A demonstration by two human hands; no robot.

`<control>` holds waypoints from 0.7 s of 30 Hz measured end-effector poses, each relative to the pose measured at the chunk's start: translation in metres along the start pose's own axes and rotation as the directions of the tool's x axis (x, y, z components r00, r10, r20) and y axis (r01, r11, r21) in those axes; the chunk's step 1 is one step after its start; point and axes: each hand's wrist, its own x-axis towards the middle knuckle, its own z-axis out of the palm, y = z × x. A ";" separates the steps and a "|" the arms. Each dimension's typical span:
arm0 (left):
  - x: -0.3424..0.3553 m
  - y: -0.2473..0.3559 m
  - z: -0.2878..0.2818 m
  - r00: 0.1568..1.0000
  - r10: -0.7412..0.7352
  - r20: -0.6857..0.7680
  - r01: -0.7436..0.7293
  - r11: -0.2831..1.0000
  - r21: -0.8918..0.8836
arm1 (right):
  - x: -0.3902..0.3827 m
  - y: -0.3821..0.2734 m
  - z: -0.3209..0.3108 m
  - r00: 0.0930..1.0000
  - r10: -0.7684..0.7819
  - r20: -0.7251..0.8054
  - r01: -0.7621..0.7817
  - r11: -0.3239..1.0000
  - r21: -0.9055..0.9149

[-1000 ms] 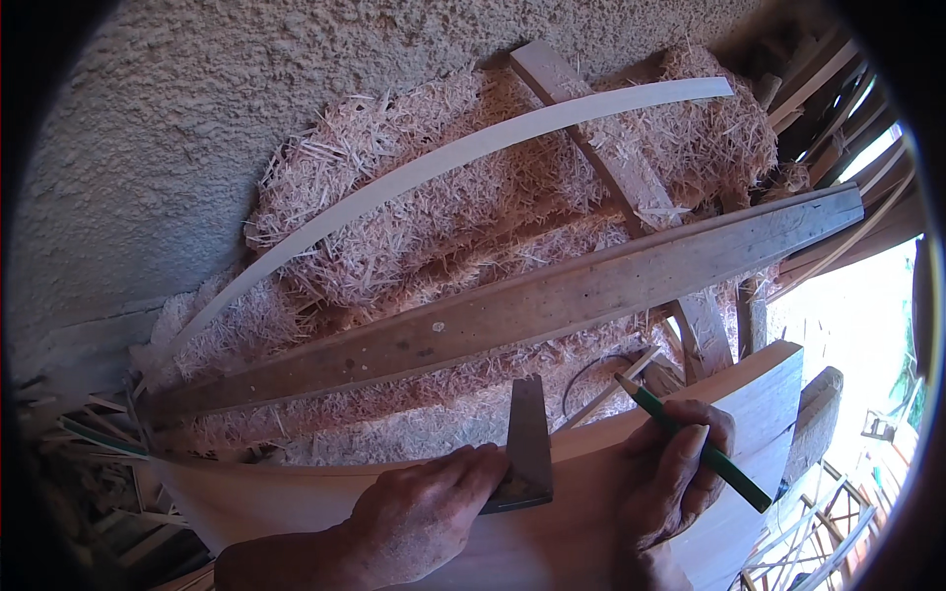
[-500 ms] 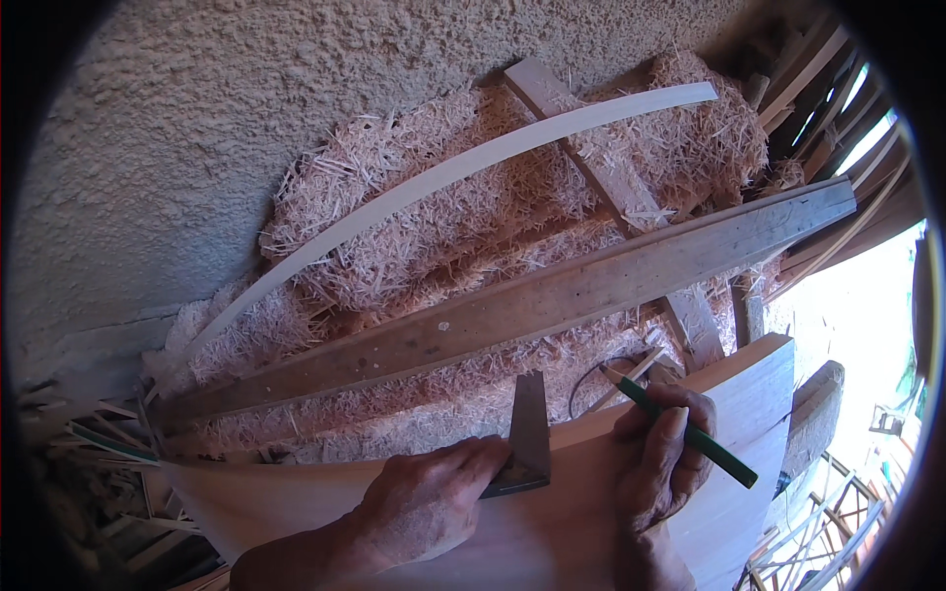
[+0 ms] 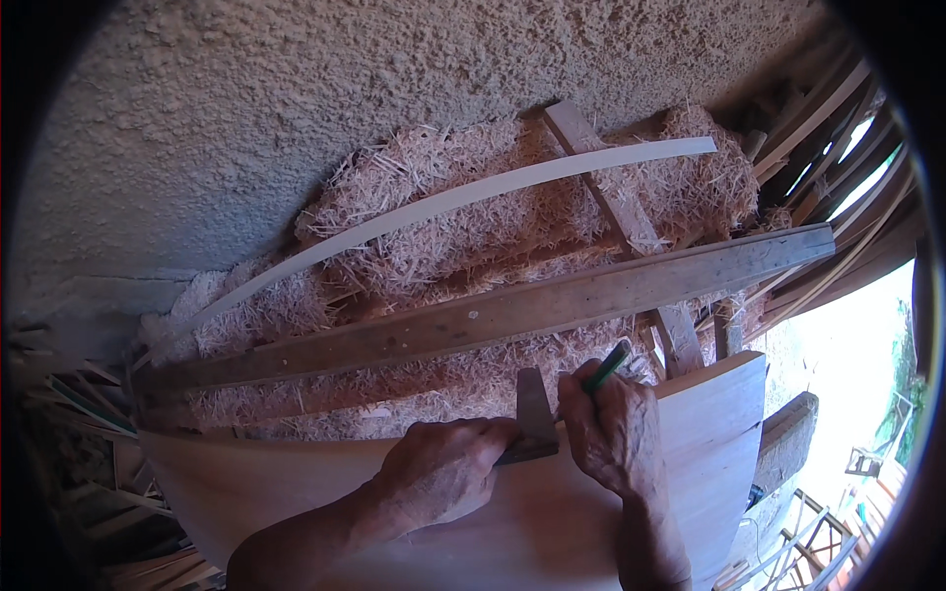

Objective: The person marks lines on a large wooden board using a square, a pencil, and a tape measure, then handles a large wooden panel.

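Note:
A wide pale wooden board (image 3: 700,443) slants across the lower middle, its upper edge facing the shavings. My left hand (image 3: 443,471) is closed on a metal square (image 3: 534,409), pressing it to the board near that edge. The square's blade stands up past the edge. Just to the right of it, my right hand (image 3: 613,431) grips a green pencil (image 3: 607,364) with its back end pointing up and right. The pencil's lower part lies mostly behind the fingers, close to the square's right side; I cannot tell whether the tip touches wood.
Beyond the board runs a long wooden beam (image 3: 473,321), above heaped wood shavings (image 3: 424,281). A thin curved pale strip (image 3: 463,200) arches over the pile, with a crosswise plank (image 3: 616,202) beneath. A rough plastered wall (image 3: 296,89) rises behind. Timber pieces (image 3: 818,128) crowd the upper right.
My right hand has moved left to the square, and the pencil has turned so its back end points up. The view has shifted; my left hand still holds the square.

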 end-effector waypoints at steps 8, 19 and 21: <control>0.000 0.002 -0.002 0.999 -0.010 0.040 0.009 1.000 0.028 | 0.004 0.002 0.001 1.000 0.017 0.020 -0.018 0.999 0.047; 0.001 0.000 -0.004 1.000 0.003 0.022 -0.003 1.000 0.010 | -0.010 -0.005 -0.021 0.968 0.205 -0.144 -0.085 0.810 0.580; 0.000 0.002 -0.004 1.000 -0.005 -0.022 0.005 1.000 -0.001 | -0.008 -0.005 -0.011 0.870 0.430 -0.240 -0.181 0.732 0.657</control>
